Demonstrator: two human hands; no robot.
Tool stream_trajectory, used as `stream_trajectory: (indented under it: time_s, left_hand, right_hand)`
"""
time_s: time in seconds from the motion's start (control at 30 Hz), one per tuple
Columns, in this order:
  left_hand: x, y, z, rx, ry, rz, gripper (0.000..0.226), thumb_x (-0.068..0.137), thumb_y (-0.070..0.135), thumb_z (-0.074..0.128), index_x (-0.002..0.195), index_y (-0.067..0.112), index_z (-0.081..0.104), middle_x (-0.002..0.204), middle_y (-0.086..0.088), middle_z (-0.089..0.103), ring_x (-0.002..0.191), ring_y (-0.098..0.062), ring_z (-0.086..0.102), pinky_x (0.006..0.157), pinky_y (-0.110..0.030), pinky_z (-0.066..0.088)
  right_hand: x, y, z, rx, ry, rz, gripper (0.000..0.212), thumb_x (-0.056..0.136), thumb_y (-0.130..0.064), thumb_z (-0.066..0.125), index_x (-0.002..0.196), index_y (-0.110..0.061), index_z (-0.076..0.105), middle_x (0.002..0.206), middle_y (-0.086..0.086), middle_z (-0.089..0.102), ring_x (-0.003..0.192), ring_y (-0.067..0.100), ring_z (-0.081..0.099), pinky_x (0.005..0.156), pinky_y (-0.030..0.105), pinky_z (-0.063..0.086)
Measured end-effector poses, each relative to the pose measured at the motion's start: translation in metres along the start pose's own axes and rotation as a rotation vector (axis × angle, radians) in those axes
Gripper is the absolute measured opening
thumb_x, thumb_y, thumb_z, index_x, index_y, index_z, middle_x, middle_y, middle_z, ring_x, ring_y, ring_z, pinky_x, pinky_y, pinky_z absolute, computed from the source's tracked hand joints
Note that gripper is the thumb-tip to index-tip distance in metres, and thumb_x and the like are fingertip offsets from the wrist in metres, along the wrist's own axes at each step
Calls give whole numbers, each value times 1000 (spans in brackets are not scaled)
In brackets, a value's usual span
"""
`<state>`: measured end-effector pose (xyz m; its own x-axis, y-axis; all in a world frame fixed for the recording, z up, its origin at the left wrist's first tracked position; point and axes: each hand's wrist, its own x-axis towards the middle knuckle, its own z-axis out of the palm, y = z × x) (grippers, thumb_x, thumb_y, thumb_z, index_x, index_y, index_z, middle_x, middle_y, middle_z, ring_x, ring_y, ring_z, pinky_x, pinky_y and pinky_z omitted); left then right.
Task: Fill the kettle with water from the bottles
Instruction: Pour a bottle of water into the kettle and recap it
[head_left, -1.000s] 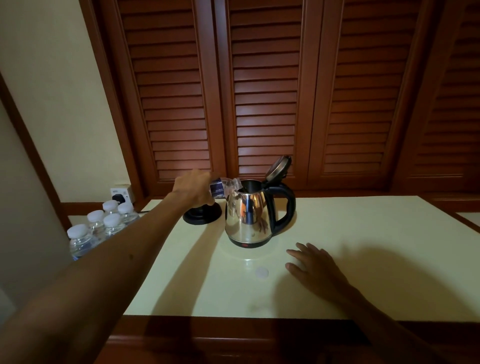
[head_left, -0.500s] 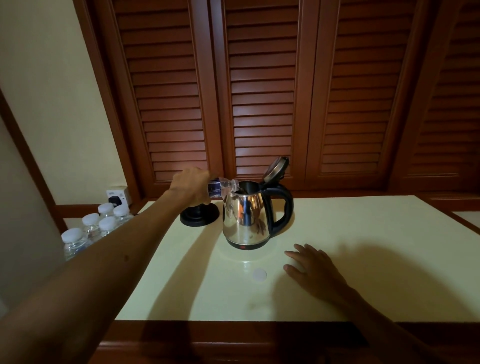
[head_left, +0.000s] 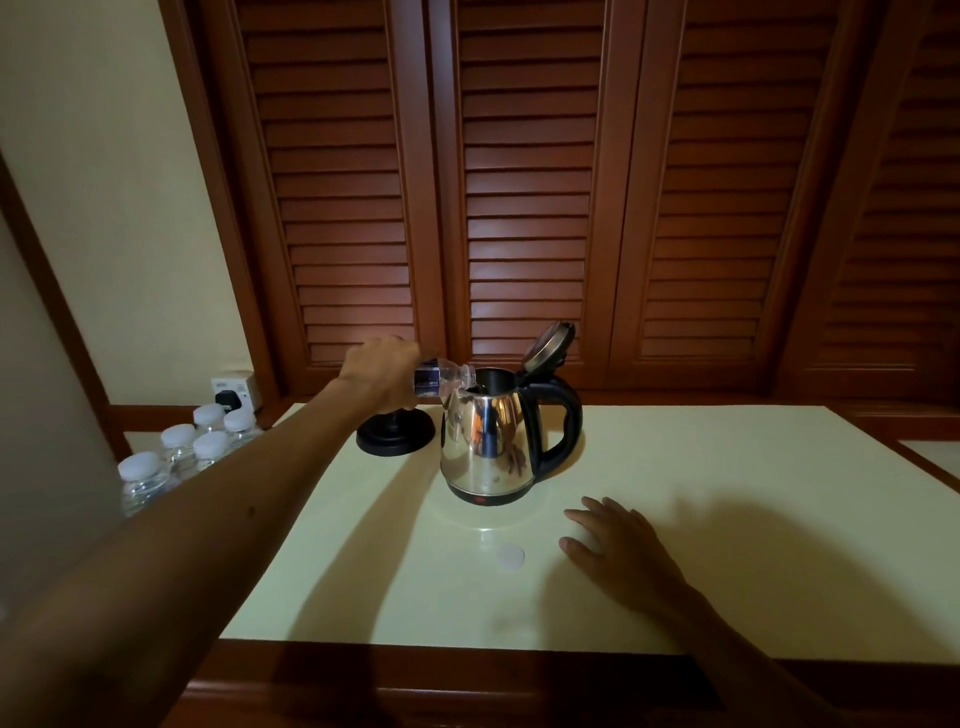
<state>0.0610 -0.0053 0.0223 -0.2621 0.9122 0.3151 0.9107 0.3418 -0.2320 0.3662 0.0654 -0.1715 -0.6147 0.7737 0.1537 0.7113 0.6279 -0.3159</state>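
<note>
Barely shifted: left hand (head_left: 382, 371) still grips tipped bottle (head_left: 444, 378), neck apparently at kettle (head_left: 491, 441) mouth; right hand (head_left: 613, 545) flat, fingers spread beside cap (head_left: 510, 557).

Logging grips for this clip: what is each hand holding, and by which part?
The left hand grips the tipped water bottle by its base end. The right hand holds nothing, lying flat on the table.

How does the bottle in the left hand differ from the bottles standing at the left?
The held bottle lies tipped sideways, neck at the kettle mouth; the standing bottles are upright. It is uncapped; they wear white caps. The left hand grips it; nothing touches them. All are clear plastic.
</note>
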Motion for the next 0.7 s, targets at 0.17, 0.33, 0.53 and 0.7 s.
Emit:
stream_trajectory:
  time_s: [0.17,0.33,0.53,0.7]
  left_hand:
    - [0,3,-3,-8,4,7,56,83,38,76,133,24,54,97,-2,55,84,-18,50,67,-31,42]
    - [-3,5,-4,-10,15,6,53,84,38,76,130,23,54,94,-1,48,83,-18,48,68,-31,42]
    - [-3,7,-7,20,15,-14,47,84,38,75,123,19,58,94,-2,51,82,-18,50,67,-30,41]
    - [-1,8,-11,66,23,38,56,86,39,73,136,25,53,112,-7,60,87,-20,53,71,-31,48]
  right_hand:
    - [1,1,1,5,-1,1,52,95,-58,38,141,-36,41,156,-10,28,146,13,18,118,38,9]
    - [1,1,1,-3,3,2,52,94,-58,37,142,-36,42,156,-10,29,146,14,19,118,39,10]
    - [1,3,3,-1,5,1,53,93,-60,36,141,-37,42,156,-10,29,146,14,19,118,40,12]
    - [0,2,1,5,1,-5,53,94,-58,37,142,-36,41,156,-9,28,146,14,18,119,40,11]
